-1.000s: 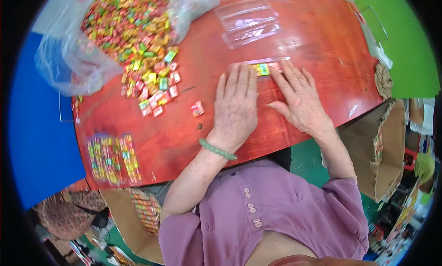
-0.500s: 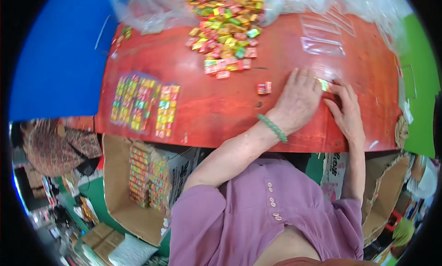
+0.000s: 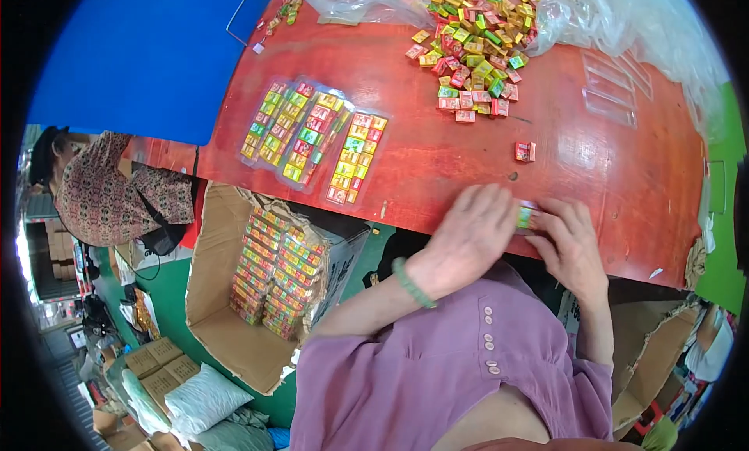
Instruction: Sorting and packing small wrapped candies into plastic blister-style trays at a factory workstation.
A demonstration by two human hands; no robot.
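Both hands stood slightly apart at the near edge of the red surface (image 3: 445,162), with a small tray (image 3: 526,216) of coloured packets between them. The right hand (image 3: 572,240) pinched the tray's right end; the left hand (image 3: 474,229), blurred, covered its left end, its grip indeterminable. Filled trays (image 3: 357,159) lay farther left; a packet heap (image 3: 472,57) and transparent trays (image 3: 610,88) lay toward the far edge.

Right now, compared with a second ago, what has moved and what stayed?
The left hand and right hand, with the colourful strip between them, have come toward the purple blouse; the view has swung left. The loose pile, packed rows and clear trays stayed.
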